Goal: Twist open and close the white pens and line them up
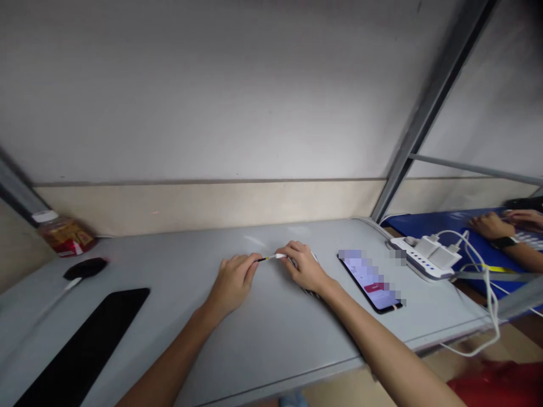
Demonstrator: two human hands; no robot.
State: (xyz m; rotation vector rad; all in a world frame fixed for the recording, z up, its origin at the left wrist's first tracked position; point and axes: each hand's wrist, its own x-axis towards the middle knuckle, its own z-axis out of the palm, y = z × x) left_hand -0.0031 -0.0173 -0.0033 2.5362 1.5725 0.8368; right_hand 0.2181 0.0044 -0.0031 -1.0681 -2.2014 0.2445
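My left hand pinches the dark end of a slim black-and-white rod, my right hand its white end, centrally over the smooth grey tabletop; I judge uneven pulling could bend it.

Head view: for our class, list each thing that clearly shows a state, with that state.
Slim item: held at both ends.
Left hand: fingers closed on its dark end.
Right hand: fingers closed on its white end.
Phone: face up, screen lit.
Bottle: capped.
Power strip: white adapters plugged in.
Black object: lying flat.
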